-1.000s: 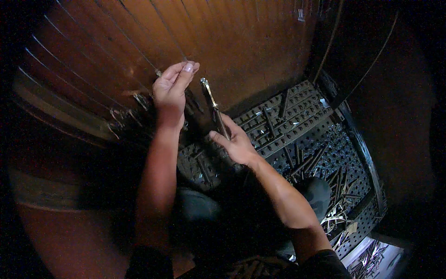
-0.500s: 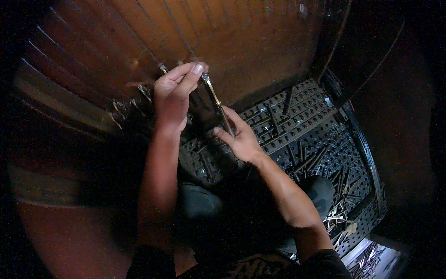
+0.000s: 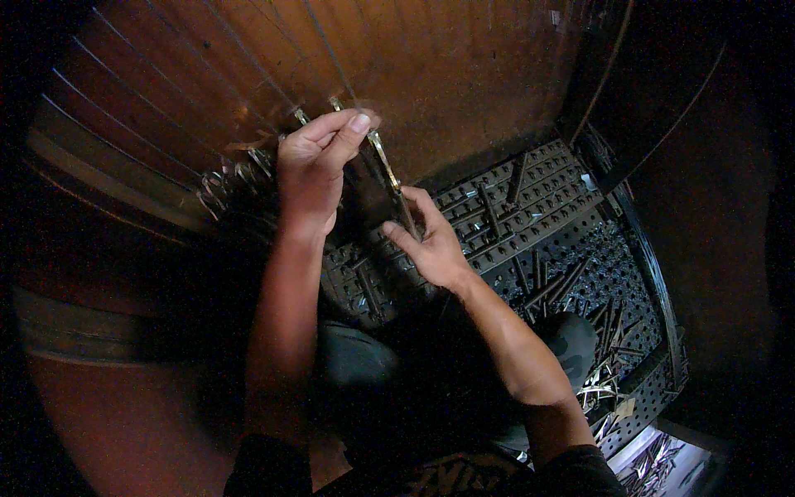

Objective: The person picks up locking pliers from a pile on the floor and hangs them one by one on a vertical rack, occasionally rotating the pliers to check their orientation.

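Note:
My left hand (image 3: pixel 313 170) is closed in a pinch, thumb against fingertips, at the top end of a slim metal strip (image 3: pixel 383 159). A thin wire comes down to that spot, but my fingers hide whether it joins the strip. The strip is shiny and brassy above and darker below. Its lower part lies between the thumb and fingers of my right hand (image 3: pixel 432 247), which grips it. Left of my left hand, similar shiny metal pieces (image 3: pixel 242 176) hang in a row.
Several thin wires (image 3: pixel 124 112) run down a brown wall (image 3: pixel 464 74). Below right is a dark perforated metal platform (image 3: pixel 542 199) strewn with loose metal bars (image 3: pixel 556 286). My knees are under my arms. A pale surface (image 3: pixel 691 465) with metal scraps lies at lower right.
The view has shifted slightly. Both hands keep their hold on the metal strip, with the right fingers a little more apart around its lower part.

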Action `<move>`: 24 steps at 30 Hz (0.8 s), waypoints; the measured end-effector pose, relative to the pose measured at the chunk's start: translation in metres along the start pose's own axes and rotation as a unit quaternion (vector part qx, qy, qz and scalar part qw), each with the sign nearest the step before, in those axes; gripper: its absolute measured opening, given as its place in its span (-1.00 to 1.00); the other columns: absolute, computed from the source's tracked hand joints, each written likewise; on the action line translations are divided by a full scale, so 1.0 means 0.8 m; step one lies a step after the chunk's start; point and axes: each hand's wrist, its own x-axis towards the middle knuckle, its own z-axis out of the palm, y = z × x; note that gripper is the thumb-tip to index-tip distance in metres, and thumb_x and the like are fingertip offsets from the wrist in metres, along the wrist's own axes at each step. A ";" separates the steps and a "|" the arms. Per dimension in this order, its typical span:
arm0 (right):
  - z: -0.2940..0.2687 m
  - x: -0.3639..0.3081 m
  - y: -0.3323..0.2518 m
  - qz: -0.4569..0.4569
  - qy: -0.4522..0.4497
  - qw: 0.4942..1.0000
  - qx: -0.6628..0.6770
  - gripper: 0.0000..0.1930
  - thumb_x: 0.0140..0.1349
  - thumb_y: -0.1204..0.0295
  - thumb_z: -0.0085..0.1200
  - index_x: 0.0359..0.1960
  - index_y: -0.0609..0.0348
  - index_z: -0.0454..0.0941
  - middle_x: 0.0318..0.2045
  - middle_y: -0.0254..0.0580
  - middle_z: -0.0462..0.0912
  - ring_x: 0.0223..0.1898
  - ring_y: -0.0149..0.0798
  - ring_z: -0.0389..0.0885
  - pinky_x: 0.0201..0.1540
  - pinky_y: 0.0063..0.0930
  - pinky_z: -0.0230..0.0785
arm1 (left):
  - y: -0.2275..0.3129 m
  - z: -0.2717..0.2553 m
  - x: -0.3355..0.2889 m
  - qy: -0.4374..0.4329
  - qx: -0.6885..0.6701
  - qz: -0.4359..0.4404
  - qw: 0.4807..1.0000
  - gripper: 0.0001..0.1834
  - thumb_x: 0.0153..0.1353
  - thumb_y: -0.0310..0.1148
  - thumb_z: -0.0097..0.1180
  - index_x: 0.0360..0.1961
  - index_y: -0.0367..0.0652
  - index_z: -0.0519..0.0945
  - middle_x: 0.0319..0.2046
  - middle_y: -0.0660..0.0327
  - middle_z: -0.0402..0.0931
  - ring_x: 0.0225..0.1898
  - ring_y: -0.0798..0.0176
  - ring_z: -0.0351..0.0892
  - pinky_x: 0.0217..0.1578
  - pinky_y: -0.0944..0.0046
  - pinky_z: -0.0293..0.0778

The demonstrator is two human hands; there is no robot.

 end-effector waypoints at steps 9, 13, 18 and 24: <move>0.005 0.000 -0.001 -0.005 0.028 0.998 -0.053 -0.63 0.28 0.38 0.27 0.03 0.15 0.41 -0.26 -0.32 0.55 -0.18 -0.40 0.47 -0.06 -0.45 0.36 | 0.004 0.003 -0.008 -0.008 -0.026 -0.015 1.000 -0.59 0.28 -0.24 0.26 0.06 -0.27 0.60 -0.06 0.15 0.67 -0.02 0.34 0.60 0.03 0.31 0.43; 0.000 -0.002 0.005 -0.022 0.039 0.996 -0.074 -0.61 0.22 0.33 0.30 0.01 0.11 0.44 -0.24 -0.16 0.58 -0.16 -0.26 0.54 0.00 -0.33 0.41 | -0.027 0.011 -0.039 -0.059 -0.071 0.006 0.996 -0.25 0.10 -0.45 0.41 0.31 -0.33 0.36 0.13 0.06 0.54 0.14 0.25 0.52 0.22 0.25 0.37; 0.003 -0.003 0.013 -0.075 0.032 0.996 -0.036 -0.61 0.18 0.40 0.25 0.01 0.19 0.46 -0.19 -0.06 0.59 -0.14 -0.11 0.59 -0.02 -0.29 0.42 | -0.084 0.029 -0.081 -0.062 0.028 -0.040 0.997 -0.17 -0.07 -0.61 0.45 0.28 -0.33 0.36 0.09 0.03 0.57 0.02 0.26 0.60 0.10 0.21 0.53; 0.024 -0.023 0.008 -0.061 0.092 0.987 -0.121 -0.61 0.18 0.41 0.18 0.03 0.23 0.46 -0.05 0.12 0.59 -0.01 0.17 0.59 0.04 -0.15 0.44 | -0.083 0.033 -0.088 -0.012 0.078 -0.025 0.997 -0.45 -0.01 -0.60 0.38 0.06 -0.32 0.49 -0.07 0.07 0.64 -0.11 0.30 0.65 -0.01 0.27 0.57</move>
